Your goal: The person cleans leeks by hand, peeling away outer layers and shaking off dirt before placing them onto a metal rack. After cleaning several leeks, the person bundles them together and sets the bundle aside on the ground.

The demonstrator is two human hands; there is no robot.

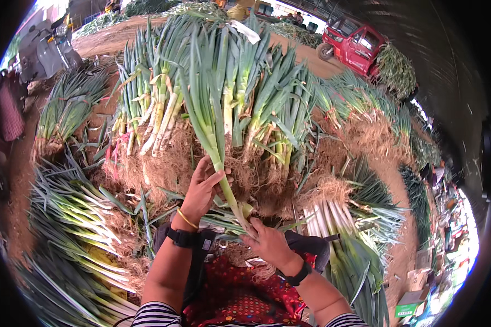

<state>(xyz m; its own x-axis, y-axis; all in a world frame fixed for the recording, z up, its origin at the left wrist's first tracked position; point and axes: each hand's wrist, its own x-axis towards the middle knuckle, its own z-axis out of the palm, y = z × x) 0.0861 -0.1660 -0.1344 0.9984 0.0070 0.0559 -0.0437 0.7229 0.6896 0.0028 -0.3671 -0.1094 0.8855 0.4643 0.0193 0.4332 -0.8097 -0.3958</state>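
A large green onion (228,194) slants across the middle of the view, leaves up and away from me, base toward my lap. My left hand (199,192) is closed around its stalk at mid-length. Lower down, my right hand (270,244) grips the base between thumb and fingers. A loose piece of pale green sheath (246,209) stands out from the stalk just above my right hand. Below that hand, stringy roots (264,272) hang over my red patterned apron (237,298); whether they belong to this onion is partly hidden.
Upright green onions with soil-covered roots (167,175) stand in front. Piles of onions (77,212) lie at left, and white-stemmed ones (327,218) lie by my right knee. Farther off are a grey scooter (47,53), a red three-wheeled vehicle (354,43) and a green-sided cardboard box (409,304).
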